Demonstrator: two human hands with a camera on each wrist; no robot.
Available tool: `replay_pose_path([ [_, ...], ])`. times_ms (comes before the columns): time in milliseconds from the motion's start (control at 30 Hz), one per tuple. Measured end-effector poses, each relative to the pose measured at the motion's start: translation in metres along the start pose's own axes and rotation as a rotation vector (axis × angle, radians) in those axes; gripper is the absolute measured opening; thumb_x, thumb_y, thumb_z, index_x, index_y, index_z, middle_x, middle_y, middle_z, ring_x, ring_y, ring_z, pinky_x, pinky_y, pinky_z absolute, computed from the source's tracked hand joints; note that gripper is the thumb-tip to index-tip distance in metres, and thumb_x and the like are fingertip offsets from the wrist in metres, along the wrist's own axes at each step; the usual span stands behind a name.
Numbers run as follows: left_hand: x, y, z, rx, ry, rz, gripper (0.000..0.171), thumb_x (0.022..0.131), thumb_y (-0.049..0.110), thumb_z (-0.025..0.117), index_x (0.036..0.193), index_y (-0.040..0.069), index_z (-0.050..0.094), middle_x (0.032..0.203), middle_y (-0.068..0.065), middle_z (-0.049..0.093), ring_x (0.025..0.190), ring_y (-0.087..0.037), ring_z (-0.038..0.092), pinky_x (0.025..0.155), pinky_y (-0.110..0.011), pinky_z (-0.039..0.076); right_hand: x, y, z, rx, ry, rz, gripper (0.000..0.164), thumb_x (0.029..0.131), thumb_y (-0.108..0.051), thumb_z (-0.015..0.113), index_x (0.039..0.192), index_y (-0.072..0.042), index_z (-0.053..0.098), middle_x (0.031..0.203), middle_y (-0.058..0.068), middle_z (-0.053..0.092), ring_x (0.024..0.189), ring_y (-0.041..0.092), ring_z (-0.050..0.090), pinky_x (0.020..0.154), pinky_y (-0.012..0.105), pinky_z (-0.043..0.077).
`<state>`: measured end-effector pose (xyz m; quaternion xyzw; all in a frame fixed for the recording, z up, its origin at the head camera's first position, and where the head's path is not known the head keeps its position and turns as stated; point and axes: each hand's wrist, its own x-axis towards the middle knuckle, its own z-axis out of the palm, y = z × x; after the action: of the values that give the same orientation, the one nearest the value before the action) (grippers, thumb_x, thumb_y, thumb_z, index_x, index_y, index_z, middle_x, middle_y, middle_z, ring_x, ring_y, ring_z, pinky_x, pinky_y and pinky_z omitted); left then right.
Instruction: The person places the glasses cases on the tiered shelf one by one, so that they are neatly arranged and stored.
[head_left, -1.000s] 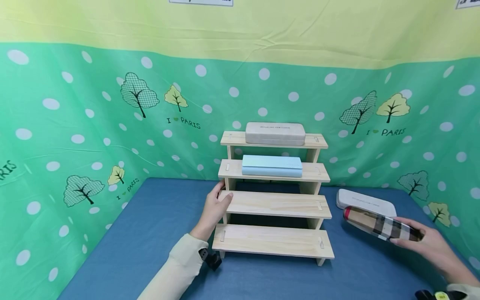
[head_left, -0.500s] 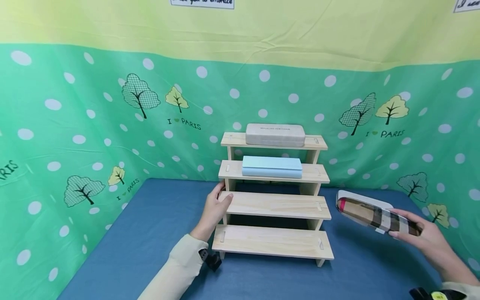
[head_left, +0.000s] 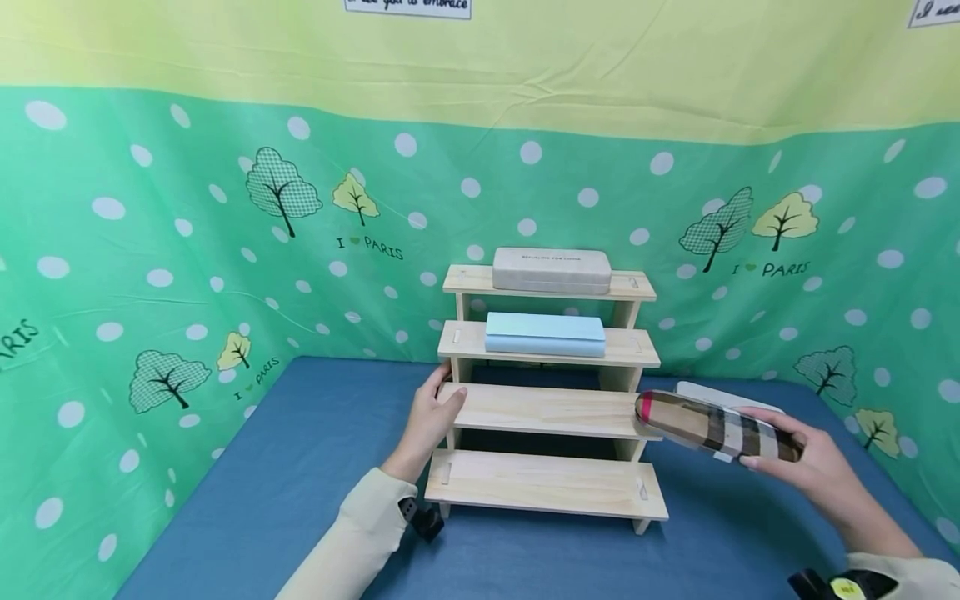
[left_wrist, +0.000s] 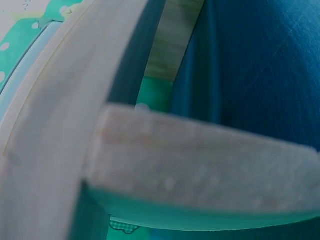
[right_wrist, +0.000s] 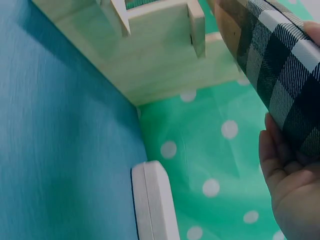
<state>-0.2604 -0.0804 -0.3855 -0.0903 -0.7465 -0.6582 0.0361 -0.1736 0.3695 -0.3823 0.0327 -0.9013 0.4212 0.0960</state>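
Note:
In the head view my right hand (head_left: 806,462) holds a plaid glasses case (head_left: 686,421), brown, black and white with a red stripe near its far end. That end is over the right end of the second step from the bottom of a wooden stepped rack (head_left: 543,408); whether they touch I cannot tell. My left hand (head_left: 426,427) grips the rack's left side at that step, thumb on top, other fingers mostly hidden. The right wrist view shows the plaid case (right_wrist: 282,65) between thumb and fingers. The left wrist view shows blurred wood (left_wrist: 200,160).
A grey case (head_left: 551,271) lies on the top step. On the step below sits a light blue case (head_left: 545,335). Behind the right hand a white case (head_left: 727,394) lies on the blue tabletop (head_left: 315,500), partly hidden. A green dotted cloth (head_left: 465,150) hangs behind.
My right hand has carried the plaid case leftward, from in front of the white case to the rack's right end. My left hand has stayed on the rack.

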Motion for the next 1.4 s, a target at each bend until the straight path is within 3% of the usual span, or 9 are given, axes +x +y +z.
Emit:
replay_pose_path([
  [333,0.0,0.001,0.0,0.015,0.004,-0.003,0.057,0.095,0.007,0.052,0.146,-0.003,0.029,0.148,-0.021,0.032,0.135,-0.035,0.033,0.107,-0.047,0.032,0.009,-0.029,0.024,0.042,-0.023,-0.083,0.054,0.08,-0.009,0.073,0.129,0.0,0.052,0.109,-0.017,0.048,0.083,0.004,0.052,0.061,0.025,0.05],
  [633,0.0,0.003,0.001,0.017,0.003,-0.006,0.057,0.095,0.007,0.052,0.146,-0.003,0.029,0.148,-0.021,0.032,0.135,-0.035,0.032,0.107,-0.047,0.032,0.022,-0.053,0.041,0.056,-0.095,-0.062,0.06,0.081,-0.014,0.073,0.133,0.002,0.048,0.12,0.017,0.048,0.085,0.01,0.051,0.063,0.025,0.049],
  [1033,0.001,0.0,0.0,0.014,-0.002,-0.001,0.057,0.095,0.007,0.053,0.146,-0.003,0.028,0.148,-0.021,0.032,0.136,-0.034,0.032,0.108,-0.046,0.031,0.037,-0.073,0.062,0.126,-0.19,-0.098,0.06,0.079,-0.015,0.074,0.132,-0.002,0.05,0.117,0.02,0.049,0.091,0.025,0.05,0.066,0.029,0.05],
  [1400,0.0,0.0,0.0,0.006,-0.012,0.005,0.057,0.095,0.007,0.052,0.146,-0.003,0.028,0.149,-0.022,0.031,0.136,-0.035,0.03,0.108,-0.047,0.031,0.05,-0.085,0.08,0.181,-0.242,-0.141,0.059,0.078,-0.015,0.076,0.131,-0.004,0.052,0.115,0.02,0.052,0.089,0.026,0.053,0.066,0.03,0.052],
])
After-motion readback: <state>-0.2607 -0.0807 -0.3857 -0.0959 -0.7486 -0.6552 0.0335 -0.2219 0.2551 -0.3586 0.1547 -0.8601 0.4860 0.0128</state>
